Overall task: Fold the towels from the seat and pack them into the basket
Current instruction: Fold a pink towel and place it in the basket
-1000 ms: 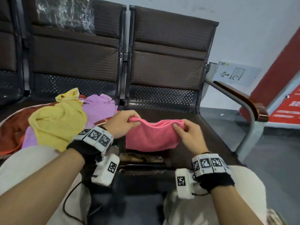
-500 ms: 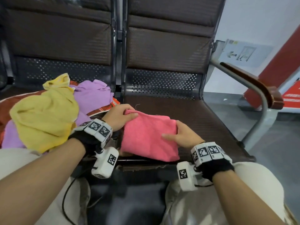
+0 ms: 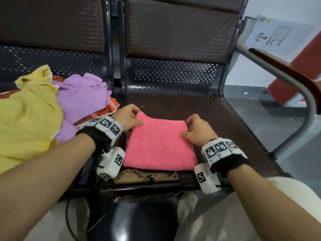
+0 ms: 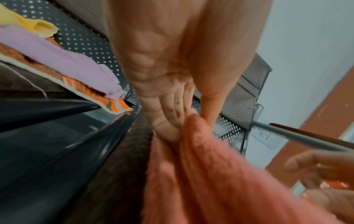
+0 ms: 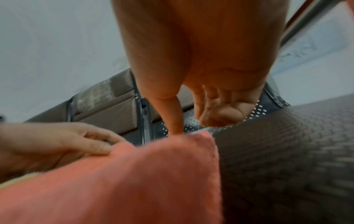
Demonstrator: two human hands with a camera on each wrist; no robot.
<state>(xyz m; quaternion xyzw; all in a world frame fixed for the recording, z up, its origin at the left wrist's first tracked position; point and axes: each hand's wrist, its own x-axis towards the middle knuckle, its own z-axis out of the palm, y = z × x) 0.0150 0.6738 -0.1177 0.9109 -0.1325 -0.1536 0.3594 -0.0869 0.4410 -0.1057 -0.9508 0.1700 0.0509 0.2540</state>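
Observation:
A pink towel (image 3: 159, 143) lies folded flat on the brown seat (image 3: 225, 119) in front of me. My left hand (image 3: 129, 118) is at its far left corner, and the left wrist view shows thumb and fingers (image 4: 168, 121) pinching that corner of the pink towel (image 4: 210, 174). My right hand (image 3: 196, 131) is at the far right corner. Its thumb lies on top and its curled fingers (image 5: 218, 115) sit at the edge of the pink towel (image 5: 143, 174). No basket shows as such.
On the seat to the left lies a heap: a yellow towel (image 3: 29, 119), a purple towel (image 3: 83, 100) and an orange patterned cloth (image 3: 104, 112). A metal armrest with a wooden top (image 3: 286, 72) bounds the right side. A glossy black object (image 3: 144, 220) sits between my knees.
The pink towel, held up by its top edge a second ago, now lies folded flat on the seat. Both hands have come down with it and sit at its far corners.

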